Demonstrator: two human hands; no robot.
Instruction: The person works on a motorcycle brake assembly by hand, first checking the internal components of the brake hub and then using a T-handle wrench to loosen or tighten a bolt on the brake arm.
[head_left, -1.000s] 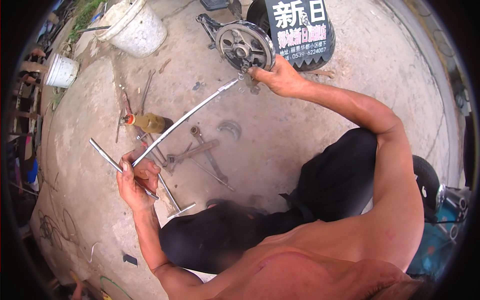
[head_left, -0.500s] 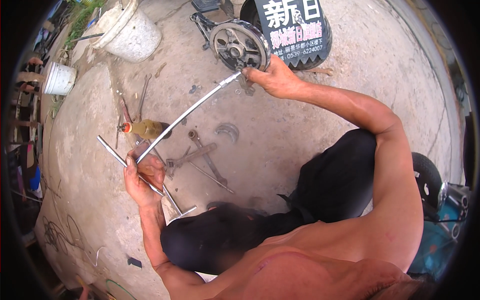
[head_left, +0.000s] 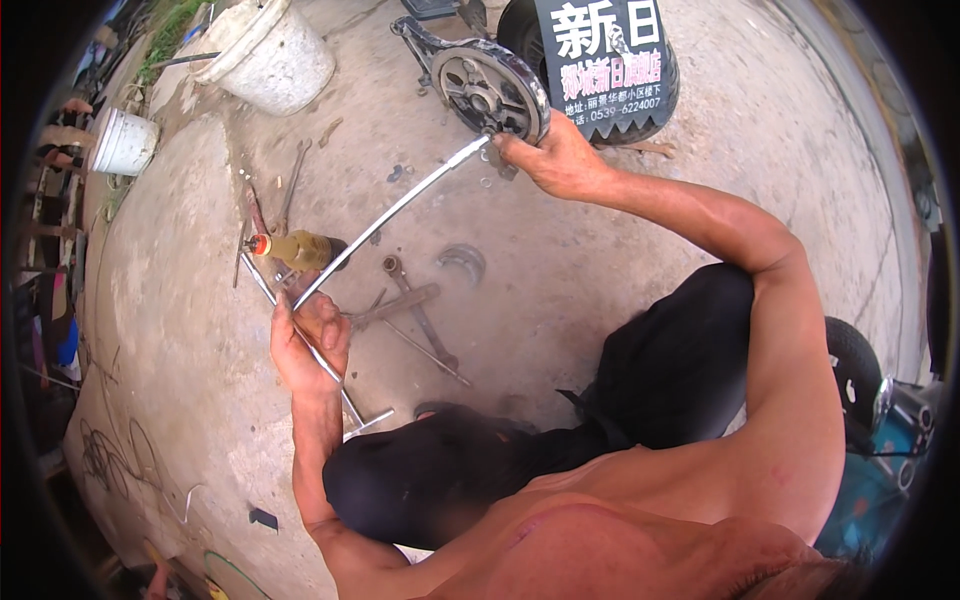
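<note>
A long silver T-handle socket wrench [head_left: 392, 217] slants across the middle of the head view. My left hand [head_left: 310, 345] is closed around its crossbar, where the shaft joins. At the other end, the socket meets the near rim of a dirty spoked metal wheel [head_left: 490, 92], which has a dark arm attached. Wrapped over the right edge of that wheel is my right hand [head_left: 560, 160], its thumb beside the socket; its other fingers are mostly hidden. Whatever the socket fits onto is too small to make out.
A brown bottle with a red cap [head_left: 300, 248], several spanners [head_left: 425, 318] and a curved metal piece [head_left: 462, 262] lie on the concrete. White buckets [head_left: 275, 65] [head_left: 125, 142] stand far left. Behind my right hand is a black tyre with a printed flap [head_left: 610, 75].
The wrench's crossbar has turned, its far end swinging right toward the bottle. My left hand has shifted right with it. My right hand keeps its place at the wheel; the view has shifted slightly.
</note>
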